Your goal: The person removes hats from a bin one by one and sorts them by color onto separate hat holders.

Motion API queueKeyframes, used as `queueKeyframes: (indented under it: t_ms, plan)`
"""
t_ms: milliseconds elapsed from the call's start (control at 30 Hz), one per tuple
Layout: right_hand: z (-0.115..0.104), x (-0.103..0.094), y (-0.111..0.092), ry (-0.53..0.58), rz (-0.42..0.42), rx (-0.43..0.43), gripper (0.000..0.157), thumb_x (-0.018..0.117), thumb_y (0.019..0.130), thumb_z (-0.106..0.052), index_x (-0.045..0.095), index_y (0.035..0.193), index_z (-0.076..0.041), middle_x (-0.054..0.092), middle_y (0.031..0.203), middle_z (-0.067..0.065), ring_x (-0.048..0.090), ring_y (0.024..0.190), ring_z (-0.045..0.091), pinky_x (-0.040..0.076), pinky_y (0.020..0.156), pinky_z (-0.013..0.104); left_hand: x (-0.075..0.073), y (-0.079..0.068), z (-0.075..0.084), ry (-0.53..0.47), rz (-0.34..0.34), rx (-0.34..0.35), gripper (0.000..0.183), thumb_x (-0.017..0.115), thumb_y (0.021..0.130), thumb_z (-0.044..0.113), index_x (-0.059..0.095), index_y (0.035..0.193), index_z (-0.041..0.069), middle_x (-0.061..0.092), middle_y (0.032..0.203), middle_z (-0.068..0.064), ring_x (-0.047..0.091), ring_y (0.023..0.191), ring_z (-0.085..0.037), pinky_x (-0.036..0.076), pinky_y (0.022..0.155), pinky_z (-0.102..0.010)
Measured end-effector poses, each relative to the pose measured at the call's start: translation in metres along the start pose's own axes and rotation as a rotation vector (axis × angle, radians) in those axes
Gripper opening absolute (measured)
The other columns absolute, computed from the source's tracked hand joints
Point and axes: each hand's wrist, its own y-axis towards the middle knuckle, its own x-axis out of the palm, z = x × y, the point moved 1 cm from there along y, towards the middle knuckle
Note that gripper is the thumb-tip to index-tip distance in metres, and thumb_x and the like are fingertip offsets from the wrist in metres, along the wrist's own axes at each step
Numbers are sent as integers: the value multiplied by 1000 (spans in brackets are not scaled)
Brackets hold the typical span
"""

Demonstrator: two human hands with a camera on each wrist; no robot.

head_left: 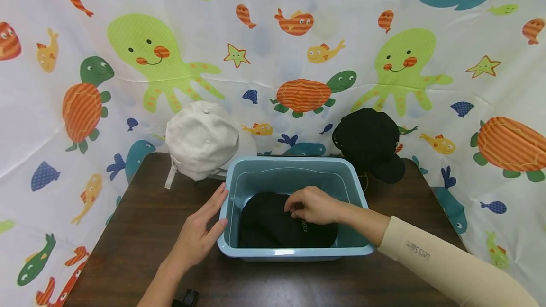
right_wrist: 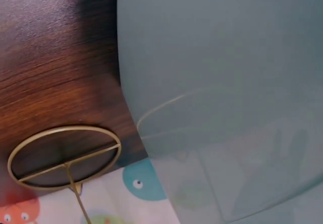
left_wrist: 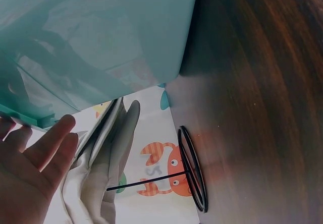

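Note:
A black cap (head_left: 273,224) with pale lettering lies inside a blue plastic bin (head_left: 294,252). My right hand (head_left: 315,205) reaches over the bin's right rim, its fingers curled and pinching the top of the cap near the lettering. In the right wrist view the bin's outer wall (right_wrist: 217,82) hides that hand and the cap. At the left rim, my left hand (head_left: 200,231) rests its extended fingers against the bin. The left wrist view shows its fingers (left_wrist: 53,141) along the rim.
Behind the bin at left, a white cap (head_left: 200,139) sits on a stand with a black wire base (left_wrist: 192,168). Another black cap (head_left: 368,141) is at back right, near a gold wire stand (right_wrist: 65,158). A patterned sea-animal curtain (head_left: 256,60) hangs behind the dark wooden table (head_left: 141,231).

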Motion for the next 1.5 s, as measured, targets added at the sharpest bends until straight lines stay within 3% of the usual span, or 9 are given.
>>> queueKeyframes:
  t_ms: [533,1033,1500]
  plan:
    - [-4,-7,-2,94,106,38,18,73,94,2,79,104,-11,72,90,-8,61,77,2,55,70,25,0,2,-1,-17,-2,10,63,64,97,5,48,158,9,41,165,-8,42,148,-15,28,115,-15]
    - [-8,-22,-9,116,161,132,17,74,95,-5,79,104,-19,74,100,-10,62,76,6,56,68,29,-2,3,-4,-26,-4,16,64,64,97,4,47,158,10,41,165,-8,41,149,-13,29,115,-15]
    - [-17,-41,-16,121,228,93,19,75,94,-2,80,106,-17,72,95,-13,65,81,7,57,72,30,-3,5,-6,-28,-5,2,64,63,97,5,47,158,11,41,165,-6,42,148,-15,29,114,-16]
